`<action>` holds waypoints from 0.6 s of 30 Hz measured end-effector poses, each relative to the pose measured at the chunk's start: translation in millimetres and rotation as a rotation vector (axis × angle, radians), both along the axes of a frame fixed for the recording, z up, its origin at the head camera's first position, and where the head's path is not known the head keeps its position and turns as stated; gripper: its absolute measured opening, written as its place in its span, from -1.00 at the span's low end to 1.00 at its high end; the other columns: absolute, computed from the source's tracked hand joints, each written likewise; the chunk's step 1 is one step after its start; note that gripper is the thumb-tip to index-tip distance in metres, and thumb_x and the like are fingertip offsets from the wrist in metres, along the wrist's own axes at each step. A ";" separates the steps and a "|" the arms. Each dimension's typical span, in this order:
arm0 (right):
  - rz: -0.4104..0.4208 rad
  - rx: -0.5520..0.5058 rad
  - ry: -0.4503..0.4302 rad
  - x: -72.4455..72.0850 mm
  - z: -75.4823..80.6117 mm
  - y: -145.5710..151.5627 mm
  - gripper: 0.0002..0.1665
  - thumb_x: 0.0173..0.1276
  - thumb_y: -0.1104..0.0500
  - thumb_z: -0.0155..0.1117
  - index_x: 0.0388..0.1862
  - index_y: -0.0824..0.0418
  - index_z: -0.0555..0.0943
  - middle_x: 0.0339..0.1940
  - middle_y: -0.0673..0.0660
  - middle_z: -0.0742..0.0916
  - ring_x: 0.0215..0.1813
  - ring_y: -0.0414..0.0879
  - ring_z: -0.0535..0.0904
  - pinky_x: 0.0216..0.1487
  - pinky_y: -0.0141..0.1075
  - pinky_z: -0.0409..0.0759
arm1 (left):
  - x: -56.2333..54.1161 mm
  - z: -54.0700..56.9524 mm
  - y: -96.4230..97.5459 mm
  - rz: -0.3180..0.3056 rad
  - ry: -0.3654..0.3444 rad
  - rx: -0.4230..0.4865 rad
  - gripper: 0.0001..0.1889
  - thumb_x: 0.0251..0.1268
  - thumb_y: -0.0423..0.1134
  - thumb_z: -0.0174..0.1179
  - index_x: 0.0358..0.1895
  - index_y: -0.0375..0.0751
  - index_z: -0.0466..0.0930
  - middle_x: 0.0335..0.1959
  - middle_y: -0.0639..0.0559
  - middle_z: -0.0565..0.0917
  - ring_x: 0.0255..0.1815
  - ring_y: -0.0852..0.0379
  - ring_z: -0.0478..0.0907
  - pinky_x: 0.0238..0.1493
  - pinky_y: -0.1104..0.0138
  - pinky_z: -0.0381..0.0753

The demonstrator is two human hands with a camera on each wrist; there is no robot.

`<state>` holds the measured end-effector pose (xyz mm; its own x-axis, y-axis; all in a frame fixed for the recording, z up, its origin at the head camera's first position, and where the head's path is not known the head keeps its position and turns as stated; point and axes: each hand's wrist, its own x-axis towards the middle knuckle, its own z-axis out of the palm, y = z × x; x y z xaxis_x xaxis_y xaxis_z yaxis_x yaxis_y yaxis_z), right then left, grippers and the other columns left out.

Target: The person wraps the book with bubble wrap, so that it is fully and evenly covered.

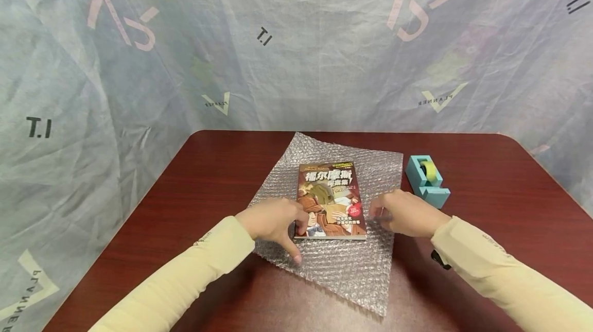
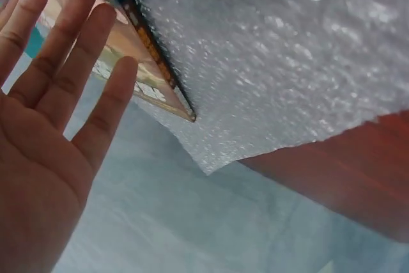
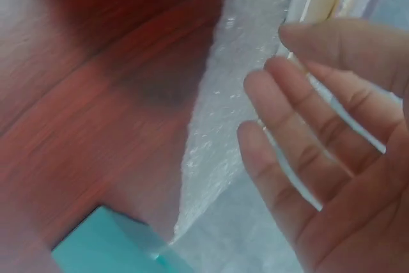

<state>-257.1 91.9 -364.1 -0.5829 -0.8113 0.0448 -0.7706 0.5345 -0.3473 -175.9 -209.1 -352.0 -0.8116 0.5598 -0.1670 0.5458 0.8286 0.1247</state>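
A paperback book [image 1: 330,195] with an illustrated brown cover and large white characters lies flat on a sheet of bubble wrap [image 1: 345,275]. My left hand [image 1: 273,220] is at the book's lower left edge, its thumb spread over the wrap. In the left wrist view the fingers of the left hand [image 2: 61,107] are extended beside the book [image 2: 128,36]; whether they touch it I cannot tell. To the right of the book, my right hand [image 1: 400,212] hovers above the wrap's right side. Its fingers [image 3: 287,139] look loosely bent in the right wrist view, holding nothing.
A teal tape dispenser [image 1: 434,196] with a yellow-green roll [image 1: 428,171] stands just right of the wrap, beyond the right hand. The dark red wooden table [image 1: 208,177] ends at a grey printed cloth [image 1: 296,64] hanging behind and at the left.
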 end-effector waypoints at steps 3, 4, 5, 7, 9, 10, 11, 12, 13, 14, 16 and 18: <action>0.043 0.033 0.018 4.1 -2.2 5.8 -0.65 0.08 0.44 0.51 -0.19 0.09 0.76 -0.22 -0.07 0.77 -0.23 -0.16 0.68 -0.25 -0.22 0.67 | 5.7 -2.9 3.9 -0.054 0.036 -0.036 -0.43 -0.34 0.31 0.61 -0.40 0.05 0.55 -0.35 0.23 0.49 -0.42 0.28 0.40 -0.37 0.36 0.46; 0.061 0.047 0.038 5.9 -3.1 7.1 -0.61 0.05 0.45 0.52 -0.16 0.09 0.77 -0.20 -0.06 0.77 -0.23 -0.15 0.69 -0.26 -0.22 0.66 | 7.5 -3.9 4.8 -0.070 0.051 -0.056 -0.41 -0.37 0.33 0.61 -0.40 0.05 0.53 -0.35 0.24 0.46 -0.42 0.29 0.39 -0.37 0.36 0.46; 0.080 0.059 0.059 7.9 -3.8 8.2 -0.58 0.02 0.45 0.53 -0.14 0.09 0.77 -0.17 -0.05 0.77 -0.22 -0.15 0.69 -0.28 -0.23 0.65 | 8.9 -5.0 5.4 -0.085 0.060 -0.067 -0.38 -0.38 0.34 0.61 -0.39 0.04 0.51 -0.35 0.24 0.43 -0.42 0.28 0.38 -0.37 0.35 0.45; 0.116 0.081 0.096 12.0 -5.0 10.0 -0.50 -0.04 0.47 0.54 -0.09 0.10 0.77 -0.11 0.00 0.77 -0.22 -0.13 0.70 -0.32 -0.25 0.64 | 11.4 -6.9 6.4 -0.115 0.091 -0.094 -0.33 -0.42 0.37 0.60 -0.37 0.03 0.48 -0.35 0.23 0.40 -0.41 0.28 0.38 -0.36 0.34 0.47; 0.146 0.099 0.140 15.4 -6.0 11.4 -0.45 -0.08 0.46 0.56 -0.05 0.10 0.77 -0.07 0.05 0.77 -0.22 -0.10 0.71 -0.35 -0.25 0.62 | 13.1 -8.8 6.6 -0.139 0.135 -0.129 -0.30 -0.45 0.40 0.59 -0.36 0.04 0.44 -0.34 0.25 0.36 -0.41 0.26 0.39 -0.34 0.31 0.51; 0.152 0.106 0.153 16.8 -6.2 12.0 -0.43 -0.10 0.44 0.58 -0.04 0.10 0.77 -0.04 0.06 0.76 -0.21 -0.09 0.71 -0.34 -0.24 0.63 | 13.7 -9.5 6.3 -0.148 0.155 -0.141 -0.28 -0.46 0.41 0.58 -0.36 0.04 0.43 -0.34 0.25 0.36 -0.40 0.26 0.40 -0.34 0.30 0.52; 0.153 0.111 0.162 17.8 -6.5 12.5 -0.43 -0.09 0.42 0.60 -0.03 0.09 0.77 -0.03 0.06 0.76 -0.20 -0.08 0.72 -0.32 -0.23 0.64 | 14.0 -10.2 6.0 -0.156 0.171 -0.145 -0.28 -0.46 0.41 0.58 -0.36 0.03 0.43 -0.34 0.24 0.37 -0.39 0.24 0.41 -0.32 0.28 0.54; 0.159 0.114 0.172 18.0 -7.0 13.2 -0.42 -0.10 0.39 0.63 -0.02 0.08 0.76 -0.02 0.08 0.76 -0.19 -0.07 0.72 -0.31 -0.21 0.65 | 14.4 -10.6 5.6 -0.162 0.186 -0.147 -0.28 -0.46 0.41 0.59 -0.36 0.03 0.43 -0.33 0.24 0.38 -0.38 0.24 0.43 -0.31 0.27 0.56; 0.162 0.116 0.179 18.1 -7.6 13.8 -0.42 -0.10 0.37 0.65 -0.02 0.08 0.76 -0.01 0.08 0.75 -0.19 -0.05 0.72 -0.29 -0.19 0.65 | 14.6 -11.1 5.3 -0.169 0.193 -0.148 -0.28 -0.45 0.40 0.59 -0.35 0.03 0.43 -0.32 0.24 0.39 -0.37 0.23 0.44 -0.29 0.27 0.57; 0.162 0.117 0.188 18.2 -8.3 14.4 -0.41 -0.12 0.35 0.66 -0.01 0.07 0.76 -0.01 0.08 0.75 -0.17 -0.04 0.72 -0.26 -0.16 0.66 | 14.7 -11.6 4.9 -0.170 0.195 -0.145 -0.29 -0.44 0.39 0.59 -0.34 0.03 0.44 -0.32 0.24 0.39 -0.36 0.23 0.45 -0.27 0.27 0.58; 0.151 0.130 0.172 18.3 -9.0 15.1 -0.37 -0.13 0.30 0.69 0.01 0.05 0.74 0.02 0.09 0.73 -0.13 0.00 0.72 -0.21 -0.10 0.67 | 15.2 -11.8 5.0 -0.168 0.188 -0.144 -0.30 -0.40 0.36 0.61 -0.28 0.04 0.46 -0.31 0.24 0.41 -0.35 0.24 0.45 -0.26 0.28 0.58; 0.132 0.151 0.126 18.7 -9.0 15.6 -0.32 -0.14 0.25 0.73 0.06 0.01 0.72 0.09 0.12 0.70 -0.05 0.06 0.70 -0.15 -0.03 0.66 | 16.5 -11.7 5.5 -0.159 0.178 -0.138 -0.32 -0.35 0.31 0.62 -0.22 0.04 0.47 -0.31 0.24 0.41 -0.36 0.25 0.44 -0.26 0.30 0.57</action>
<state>-238.3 107.5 -373.2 -0.4692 -0.8829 -0.0169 -0.8692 0.4651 -0.1675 -159.4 -203.6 -363.8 -0.7386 0.6646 -0.1131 0.6738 0.7330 -0.0931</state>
